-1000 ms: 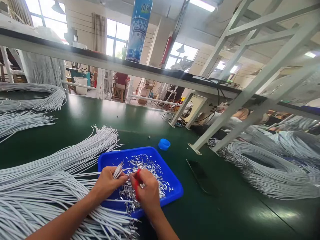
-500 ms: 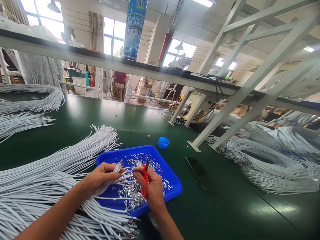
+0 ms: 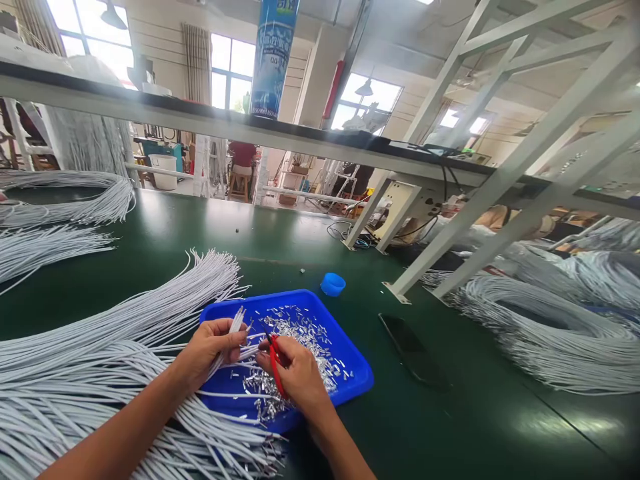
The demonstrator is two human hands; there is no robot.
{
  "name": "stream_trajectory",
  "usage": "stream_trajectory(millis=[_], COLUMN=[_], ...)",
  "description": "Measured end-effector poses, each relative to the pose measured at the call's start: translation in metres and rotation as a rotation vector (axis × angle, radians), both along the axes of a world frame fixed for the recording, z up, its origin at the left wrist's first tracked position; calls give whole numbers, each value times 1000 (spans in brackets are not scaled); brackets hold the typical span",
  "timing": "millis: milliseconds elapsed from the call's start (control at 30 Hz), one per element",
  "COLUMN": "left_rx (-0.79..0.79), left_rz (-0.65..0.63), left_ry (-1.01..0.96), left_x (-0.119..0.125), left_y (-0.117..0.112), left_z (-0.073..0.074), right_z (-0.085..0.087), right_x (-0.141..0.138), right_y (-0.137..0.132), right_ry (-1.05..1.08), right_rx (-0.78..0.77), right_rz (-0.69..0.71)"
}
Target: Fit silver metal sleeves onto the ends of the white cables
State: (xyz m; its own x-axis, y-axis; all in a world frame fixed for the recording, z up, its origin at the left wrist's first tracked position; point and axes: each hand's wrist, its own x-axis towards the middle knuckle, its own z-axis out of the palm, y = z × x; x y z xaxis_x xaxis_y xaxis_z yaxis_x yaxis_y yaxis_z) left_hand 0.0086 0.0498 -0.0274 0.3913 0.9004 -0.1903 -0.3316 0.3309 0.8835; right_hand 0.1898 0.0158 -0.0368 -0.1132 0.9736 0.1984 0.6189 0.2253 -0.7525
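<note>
My left hand (image 3: 220,343) is closed around a small bunch of white wires (image 3: 238,320), their ends pointing up above the fingers. In my right hand (image 3: 295,370) sits a pair of red-handled scissors (image 3: 276,365), the dark tip angled up and left toward the wires. More white wire ends run between the two hands, and the right fingertips are close to them. Under both hands lies a blue tray (image 3: 357,383) scattered with small silver metal pieces (image 3: 305,333). Whether the right fingertips also pinch a wire is hard to make out.
Large bundles of white wires (image 3: 125,317) cover the table's left side. A blue cap (image 3: 333,285) and a dark phone (image 3: 407,347) lie right of the tray. A metal frame (image 3: 420,263) and coiled wires (image 3: 540,327) stand farther right. A spray can (image 3: 273,63) rests on the shelf above.
The scissors have turned in my right hand, their tip swinging left toward the wires. My left hand keeps its hold on the bunch. The whole view has shifted slightly.
</note>
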Motion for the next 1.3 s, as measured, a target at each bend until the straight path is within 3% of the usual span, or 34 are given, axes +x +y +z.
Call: stream_trajectory(millis=[233,400,600,833,1000,1100,1200,1300], left_rx=[53,127,350,143,39,50,189,328], left_rz=[-29,-34,80,-94,26,10,-104,-146], left_ry=[35,138,338,156,91,110,146,222], left_x=[1,3,4,7,7,6,5,6], left_y=[-2,-2,-3,-4,0,-1,-4,-6], left_z=[3,4,-3,-3,0,1,2,-1], right_z=[1,-5,-6,-7,3,12,14,9], right_x=[6,6,6,-1,12,14,3,-11], right_y=[-1,0,-1,-2,0,0,-1,-4], right_ry=[-232,-210,-144,-137,-202,40,385,511], right_rx=[36,67,112,151,-11,-41,-43,-38], right_rz=[32,64,52,30,-13,-84,-15,45])
